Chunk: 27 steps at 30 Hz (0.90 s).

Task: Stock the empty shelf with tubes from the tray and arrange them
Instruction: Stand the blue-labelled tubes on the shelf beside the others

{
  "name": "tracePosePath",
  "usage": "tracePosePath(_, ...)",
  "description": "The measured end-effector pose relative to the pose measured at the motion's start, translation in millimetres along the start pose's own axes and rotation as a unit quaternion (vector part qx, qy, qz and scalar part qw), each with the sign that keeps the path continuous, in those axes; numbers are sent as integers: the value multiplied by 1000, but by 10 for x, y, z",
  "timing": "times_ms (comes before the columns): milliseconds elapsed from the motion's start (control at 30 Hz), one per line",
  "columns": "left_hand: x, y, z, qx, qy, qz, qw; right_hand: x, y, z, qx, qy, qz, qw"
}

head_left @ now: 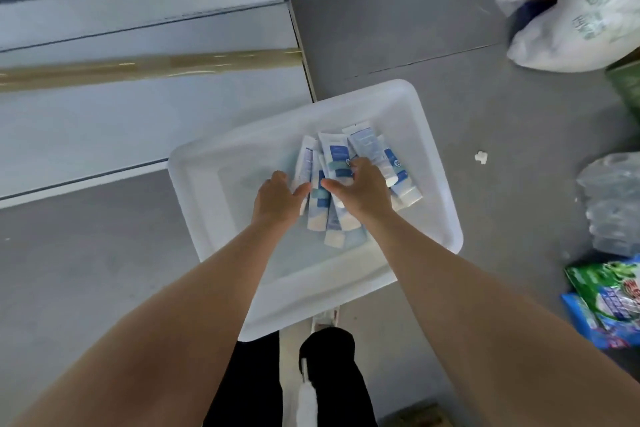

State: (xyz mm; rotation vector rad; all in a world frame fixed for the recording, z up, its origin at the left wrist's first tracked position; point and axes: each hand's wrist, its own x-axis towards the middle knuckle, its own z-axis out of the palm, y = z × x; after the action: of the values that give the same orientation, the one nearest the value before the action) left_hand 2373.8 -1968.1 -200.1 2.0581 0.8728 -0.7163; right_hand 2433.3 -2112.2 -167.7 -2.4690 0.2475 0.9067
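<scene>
A pile of several white-and-blue tubes point(334, 158) lies in a translucent white tray point(429, 204) on the grey floor. My left hand point(278, 199) is at the pile's left side, its fingers curled down and its thumb over the leftmost tubes. On top of the middle of the pile, my right hand point(362, 191) curls its fingers round some tubes, with the thumb pointing left towards my left thumb. The white shelf point(138, 121) stands to the upper left, its boards bare, with a tan strip along one edge.
White plastic sacks point(568, 10) lie at the upper right. Clear wrapped packs point(613, 204) and green-blue packets point(609, 302) sit along the right edge. A small white scrap point(480, 157) lies on the floor. My black-clad legs point(329, 374) are below the tray.
</scene>
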Motion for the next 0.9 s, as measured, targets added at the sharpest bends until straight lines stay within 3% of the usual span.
tracePosePath(267, 200, -99, 215, -5, -2, -25, 1000, 118, 87, 185, -18, 41, 13, 999)
tracePosePath(433, -13, -158, 85, 0, -33, -52, 998, -13, 103, 36, 53, -36, 51, 997)
tracePosePath(500, -195, -183, -19, -95, -55, -91, 990, -140, 81, -62, 146, -86, 88, 982)
tracePosePath(633, -713, -197, -323, -335, -91, -168, 923, -561, -22, -318, 298, -166, 126, 931)
tracePosePath(900, -1739, 109, -1060, -521, -29, -74, 850, -1348, -458, -902, 459, -267, 62, 845)
